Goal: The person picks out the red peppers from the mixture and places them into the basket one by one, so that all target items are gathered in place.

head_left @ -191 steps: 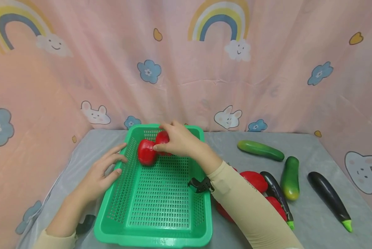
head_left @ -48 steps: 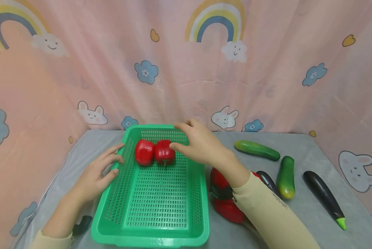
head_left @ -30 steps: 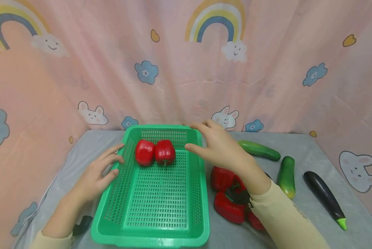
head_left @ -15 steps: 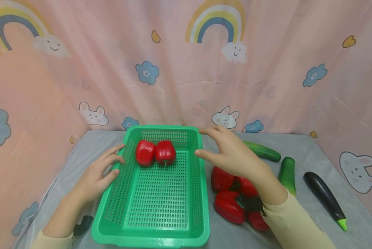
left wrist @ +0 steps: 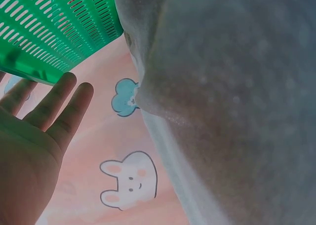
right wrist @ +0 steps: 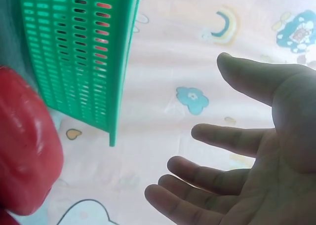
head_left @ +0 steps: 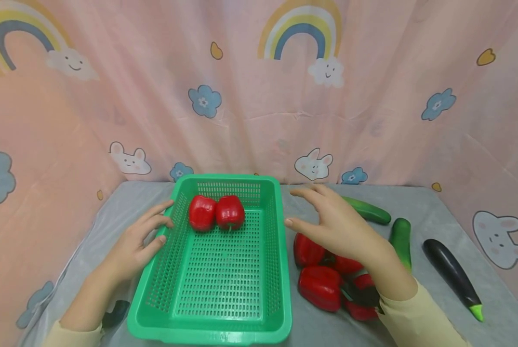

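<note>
A green plastic basket (head_left: pixel 224 332) with slotted walls stands on the grey cloth, two red bell peppers (head_left: pixel 202 213) side by side at its far end. My left hand (head_left: pixel 133 246) rests at the basket's left rim with relaxed fingers; the left wrist view shows its fingertips right at the rim. My right hand (head_left: pixel 341 224) hovers to the right of the basket, thumb and fingers spread, with nothing between them. Below it lies a cluster of red bell peppers (head_left: pixel 320 288), partly hidden by the hand and forearm. The right wrist view shows one red pepper (right wrist: pixel 29 141) close up beside the basket.
Two green cucumbers (head_left: pixel 368 210) lie behind and right of the right hand, partly covered by it. Farther right is a dark eggplant (head_left: pixel 451 272) with a green tip. A pink patterned curtain (head_left: pixel 259 120) stands behind the table's grey cloth (head_left: pixel 432 212).
My right hand has let go of the second pepper in the basket and moved right, out past the rim and over the pepper cluster. The left hand has stayed at the rim.
</note>
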The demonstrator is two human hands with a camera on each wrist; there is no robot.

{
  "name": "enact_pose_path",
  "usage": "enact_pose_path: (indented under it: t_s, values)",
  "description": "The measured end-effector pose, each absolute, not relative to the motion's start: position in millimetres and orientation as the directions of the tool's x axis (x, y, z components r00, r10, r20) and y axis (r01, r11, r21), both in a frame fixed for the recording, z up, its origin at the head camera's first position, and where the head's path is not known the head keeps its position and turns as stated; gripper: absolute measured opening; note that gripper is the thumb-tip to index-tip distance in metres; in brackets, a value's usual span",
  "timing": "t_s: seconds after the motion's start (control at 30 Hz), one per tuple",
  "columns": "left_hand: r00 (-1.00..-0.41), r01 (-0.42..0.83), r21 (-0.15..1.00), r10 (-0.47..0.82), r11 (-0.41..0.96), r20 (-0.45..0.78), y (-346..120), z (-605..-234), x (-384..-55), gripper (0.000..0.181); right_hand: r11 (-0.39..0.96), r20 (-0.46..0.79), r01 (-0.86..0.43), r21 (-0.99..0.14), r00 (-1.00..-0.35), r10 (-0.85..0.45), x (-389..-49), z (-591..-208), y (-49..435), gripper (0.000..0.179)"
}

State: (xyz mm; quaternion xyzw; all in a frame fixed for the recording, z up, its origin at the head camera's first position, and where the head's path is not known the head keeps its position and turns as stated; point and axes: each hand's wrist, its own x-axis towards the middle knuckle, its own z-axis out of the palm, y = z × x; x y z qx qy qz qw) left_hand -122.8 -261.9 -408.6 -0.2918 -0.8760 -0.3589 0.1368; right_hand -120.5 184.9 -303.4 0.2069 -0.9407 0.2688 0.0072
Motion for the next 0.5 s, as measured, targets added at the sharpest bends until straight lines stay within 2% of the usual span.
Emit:
enact_pose_path:
  t_s: [0.5]
  values:
    - [-0.791, 0.611, 0.548, 0.413, 0.571, 0.452, -261.8, -408.4, -122.3, 0.021, 0.779, 0.087, -0.346, -0.522, -0.931, -0.356, -111.6, -319.2, 203.8, 0.072]
